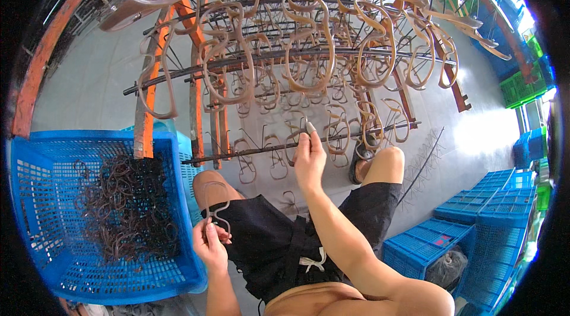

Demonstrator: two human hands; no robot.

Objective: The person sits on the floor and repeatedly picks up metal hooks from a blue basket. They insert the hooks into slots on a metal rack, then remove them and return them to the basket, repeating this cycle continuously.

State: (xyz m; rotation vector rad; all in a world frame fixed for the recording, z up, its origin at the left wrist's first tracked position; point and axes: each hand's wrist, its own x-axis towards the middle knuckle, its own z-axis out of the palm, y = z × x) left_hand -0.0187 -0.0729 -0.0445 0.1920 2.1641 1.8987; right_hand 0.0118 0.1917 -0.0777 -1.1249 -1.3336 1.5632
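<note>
Near my left thigh, my left hand (211,240) pinches an eyeglass frame (217,204), brownish and without lenses, held upright. My right hand (310,158) is raised ahead of my lap, its fingers closed around a slim object with a pale pointed tip (310,127); the fingers hide the rest of it. Just beyond that hand, several similar eyeglass frames (309,87) hang from hooks on dark rods (285,54). The lowest rod (270,146) passes close to my right hand.
An orange rack (145,120) carries the rods. At left stands a blue perforated basket (47,268) with a tangled heap of dark eyeglass frames (124,209). Blue crates (439,239) stack at right, one with a dark plastic bag (446,268). A hooked rod (423,164) lies on the floor.
</note>
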